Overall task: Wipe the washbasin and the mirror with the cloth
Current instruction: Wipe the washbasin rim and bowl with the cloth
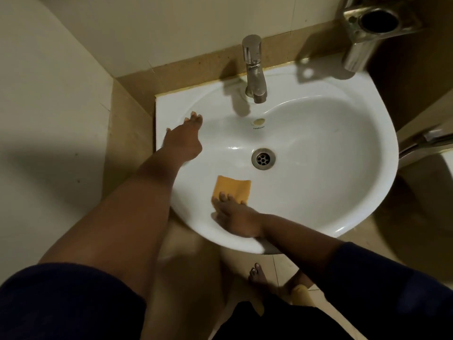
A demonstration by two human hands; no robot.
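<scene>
The white washbasin [343, 148] fills the middle of the head view, with a round metal drain [263, 158] at its centre. A folded orange cloth [232, 187] lies flat on the near inner slope of the bowl. My right hand [235, 217] presses straight fingers down on the cloth's near edge. My left hand [182, 141] rests flat on the basin's left rim, fingers straight and pointing away from me. No mirror is in view.
A chrome tap [255, 69] stands at the back of the basin. A metal holder [375, 23] juts from the wall at top right. A wall corner lies to the left. My bare foot [257, 276] stands on the tiled floor below the basin.
</scene>
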